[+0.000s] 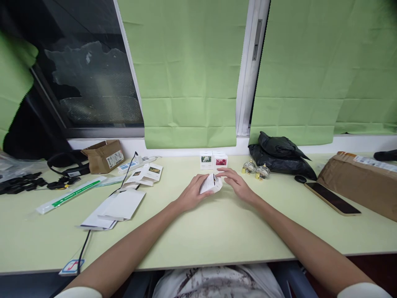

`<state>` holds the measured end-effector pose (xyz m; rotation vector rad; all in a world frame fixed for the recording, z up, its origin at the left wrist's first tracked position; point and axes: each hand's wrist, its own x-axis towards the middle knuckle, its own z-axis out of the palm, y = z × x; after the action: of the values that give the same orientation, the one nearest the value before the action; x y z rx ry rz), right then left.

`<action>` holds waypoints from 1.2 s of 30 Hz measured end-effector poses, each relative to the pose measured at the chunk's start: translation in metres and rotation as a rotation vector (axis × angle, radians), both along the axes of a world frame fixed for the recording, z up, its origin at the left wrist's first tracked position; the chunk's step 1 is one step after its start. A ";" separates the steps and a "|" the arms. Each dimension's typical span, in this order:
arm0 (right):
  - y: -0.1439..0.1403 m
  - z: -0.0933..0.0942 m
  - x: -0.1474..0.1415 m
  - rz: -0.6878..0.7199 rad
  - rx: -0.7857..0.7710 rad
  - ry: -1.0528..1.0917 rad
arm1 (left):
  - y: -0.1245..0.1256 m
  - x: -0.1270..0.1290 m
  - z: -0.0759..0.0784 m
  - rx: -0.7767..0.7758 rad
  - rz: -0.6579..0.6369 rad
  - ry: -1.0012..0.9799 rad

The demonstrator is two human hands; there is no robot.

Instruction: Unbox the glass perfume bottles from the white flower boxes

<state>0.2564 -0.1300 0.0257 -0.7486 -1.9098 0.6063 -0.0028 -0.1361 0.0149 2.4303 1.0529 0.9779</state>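
While both forearms stretch forward, left hand (pixel 192 193) grip closed on small white carton (pixel 211 183), right hand (pixel 235 184) — fingers loosely spread — touching it

Desk by window, green blinds, dark outside.

Pale green desk (pixel 217 236) runs the full width of the view, its front edge near the bottom, set against a white sill (pixel 186 145). Above the sill, green pleated blinds (pixel 189 74) cover most of the window; a white frame post (pixel 248 70) splits them into two panels. At left the blind is off the glass: bare pane (pixel 89 70) shows black, with dim reflections. A loose green corner of blind (pixel 14 78) hangs at the far left. Light is even and falls from above; the desk surface shows soft shadows only. Floor is not visible.
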 end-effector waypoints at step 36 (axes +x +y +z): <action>0.013 -0.029 -0.004 -0.034 -0.327 -0.115 | 0.003 -0.002 -0.001 0.382 0.079 0.253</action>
<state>0.2526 -0.1168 -0.0033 -1.0401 -1.9203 0.8839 -0.0050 -0.1328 0.0136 2.9059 1.1367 0.9921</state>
